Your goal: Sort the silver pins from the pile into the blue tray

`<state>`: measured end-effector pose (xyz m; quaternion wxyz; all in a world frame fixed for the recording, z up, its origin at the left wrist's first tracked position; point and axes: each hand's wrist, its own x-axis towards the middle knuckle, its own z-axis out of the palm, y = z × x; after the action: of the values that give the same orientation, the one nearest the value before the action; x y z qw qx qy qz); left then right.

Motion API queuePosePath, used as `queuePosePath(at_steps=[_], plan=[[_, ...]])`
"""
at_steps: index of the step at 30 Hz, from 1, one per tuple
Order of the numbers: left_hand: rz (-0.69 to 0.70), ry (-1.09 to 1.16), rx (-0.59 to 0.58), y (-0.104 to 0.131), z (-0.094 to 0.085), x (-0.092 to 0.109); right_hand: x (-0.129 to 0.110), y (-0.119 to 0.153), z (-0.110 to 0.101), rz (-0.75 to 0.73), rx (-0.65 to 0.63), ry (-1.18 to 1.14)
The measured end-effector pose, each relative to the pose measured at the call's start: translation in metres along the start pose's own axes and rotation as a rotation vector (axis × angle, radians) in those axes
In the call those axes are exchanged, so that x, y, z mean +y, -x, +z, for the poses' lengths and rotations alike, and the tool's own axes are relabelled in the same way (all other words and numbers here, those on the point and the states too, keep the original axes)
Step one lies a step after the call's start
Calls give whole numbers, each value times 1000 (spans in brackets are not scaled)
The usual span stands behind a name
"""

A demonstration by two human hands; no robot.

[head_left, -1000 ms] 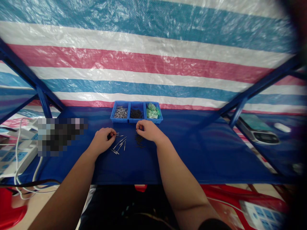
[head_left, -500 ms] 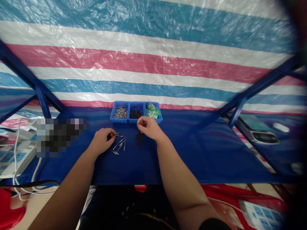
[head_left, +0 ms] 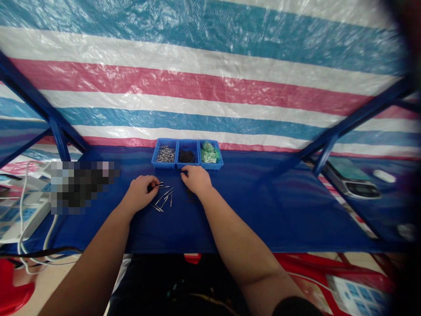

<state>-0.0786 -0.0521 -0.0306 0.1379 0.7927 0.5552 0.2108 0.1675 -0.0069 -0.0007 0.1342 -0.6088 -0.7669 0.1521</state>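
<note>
My left hand [head_left: 141,193] rests on the blue tabletop [head_left: 263,193] with thumb and fingers curled together. Right at its fingertips lie thin silver metal pins [head_left: 163,187]; whether one is pinched between the fingers I cannot make out. More loose silver pins [head_left: 161,202] are scattered just right of that hand. My right hand [head_left: 198,180] is closed, fingers pointing down in front of the middle bin, and its grip is hidden. Partly under its wrist is a small pile of thin dark pins [head_left: 190,195].
Three joined blue bins stand at the back: one with silver pins [head_left: 165,154], one with dark pins [head_left: 187,156], one with green plastic packets [head_left: 209,153]. Power strips [head_left: 26,221] with white cables sit left. A digital scale [head_left: 362,189] stands right, beyond a blue frame bar [head_left: 348,118].
My right hand has moved left and slightly toward me, its fingers lower in front of the middle bin, now covering part of the dark pile. My left hand has stayed in place.
</note>
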Motion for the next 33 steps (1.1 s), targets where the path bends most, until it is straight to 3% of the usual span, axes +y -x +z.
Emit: queuePosePath(at_steps=[10,13,16,18,22,26,29,33], plan=[[-2,-3,-9,0,1,-2,-16,-3,14,105,-41,106],[-3,-1,-1,0,1,-1,-10,2,9,-37,-9,26],[-7,1,-4,1,1,-1,1,6,1,-289,30,-237],[-12,4,-8,1,1,-1,7,5,-3,-345,83,-429],[-18,-1,-11,0,1,-2,14,-3,-2,-161,291,-605],[-16,-9,-15,0,1,-1,15,-9,-2,61,431,-508],[-14,-12,-13,0,1,-1,18,-5,-9,57,367,-410],[-14,-13,-13,0,1,-1,26,1,-17,17,170,-278]])
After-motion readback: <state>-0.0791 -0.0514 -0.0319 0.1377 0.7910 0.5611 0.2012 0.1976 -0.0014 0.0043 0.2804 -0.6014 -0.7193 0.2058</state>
